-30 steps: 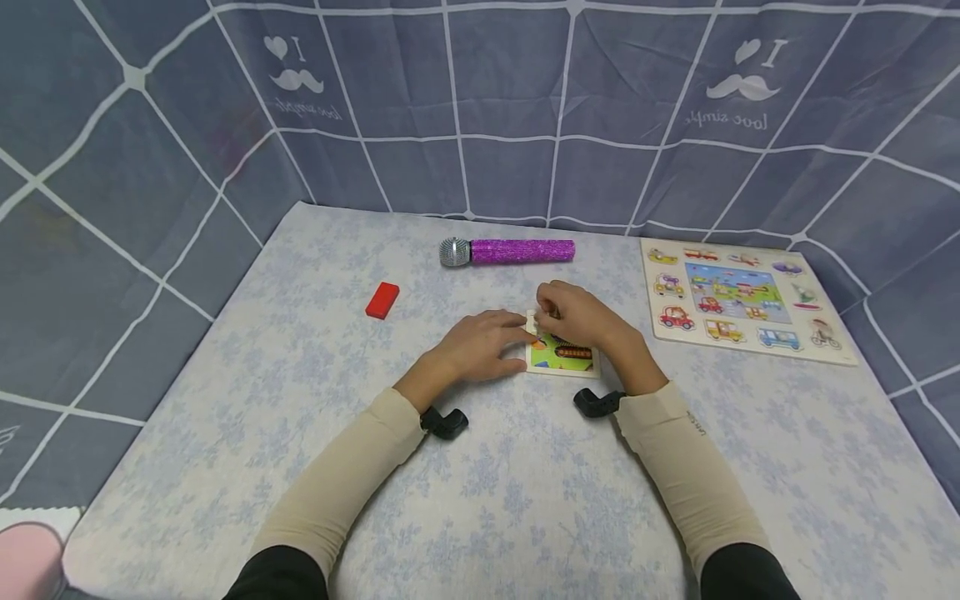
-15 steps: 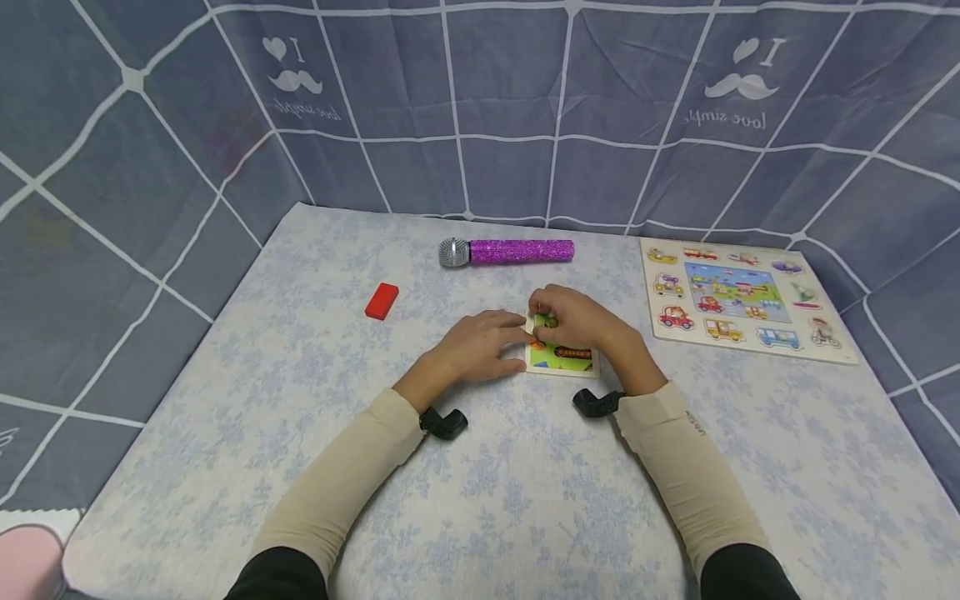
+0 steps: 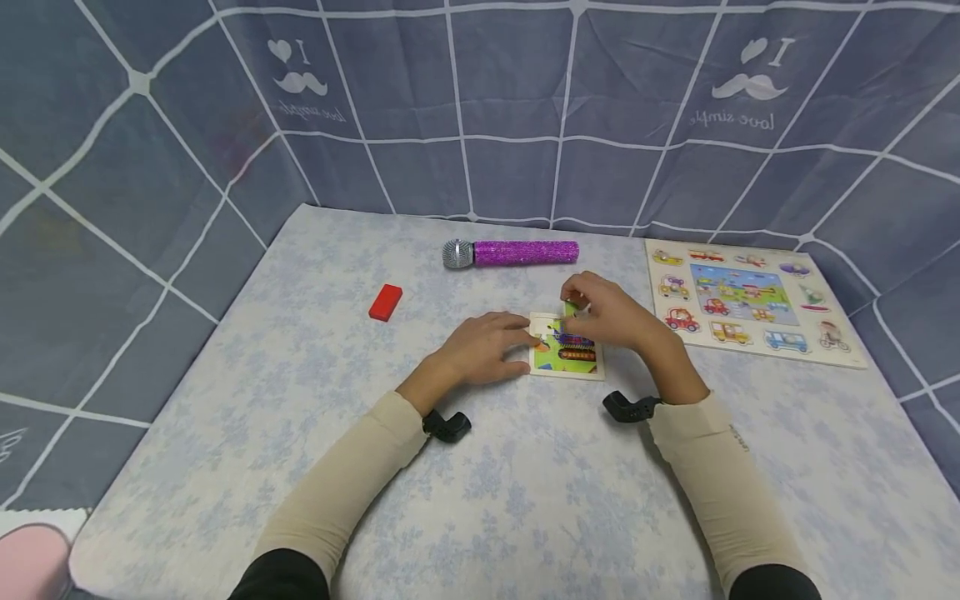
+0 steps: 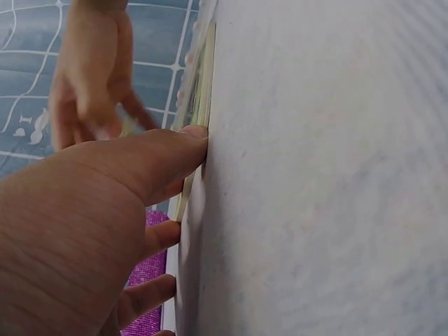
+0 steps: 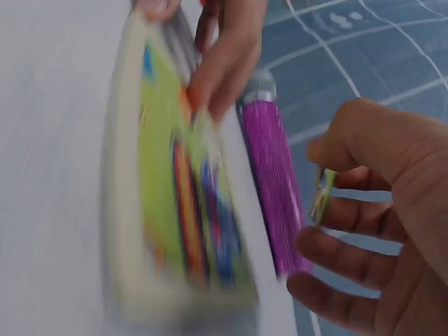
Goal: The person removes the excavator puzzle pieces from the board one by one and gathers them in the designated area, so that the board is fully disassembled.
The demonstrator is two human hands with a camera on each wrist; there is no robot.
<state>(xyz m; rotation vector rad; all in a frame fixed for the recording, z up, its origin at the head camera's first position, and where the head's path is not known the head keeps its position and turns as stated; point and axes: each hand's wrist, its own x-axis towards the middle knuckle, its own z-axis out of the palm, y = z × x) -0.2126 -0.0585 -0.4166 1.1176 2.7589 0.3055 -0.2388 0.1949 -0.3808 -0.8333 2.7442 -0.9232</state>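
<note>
A small square picture puzzle, with a tracked vehicle on a green ground and a pale frame, lies flat on the table. My left hand rests at its left side, fingers fairly straight, with fingertips over the frame. In the left wrist view the thumb presses against the puzzle's edge. My right hand is raised over the puzzle's upper right. It pinches a small green puzzle piece between thumb and fingers; the fingers partly cover it. Pale bare backing shows in the puzzle's upper part.
Behind the puzzle lies a purple glittery microphone. A red block lies to the left. At the back right is a larger wooden vehicle puzzle board. Grey-blue checked cloth hangs behind the table, and a pink object stands at lower left.
My right hand has moved right and up from the puzzle, carrying the green piece away from its upper part. My left hand stays at the puzzle's left side.
</note>
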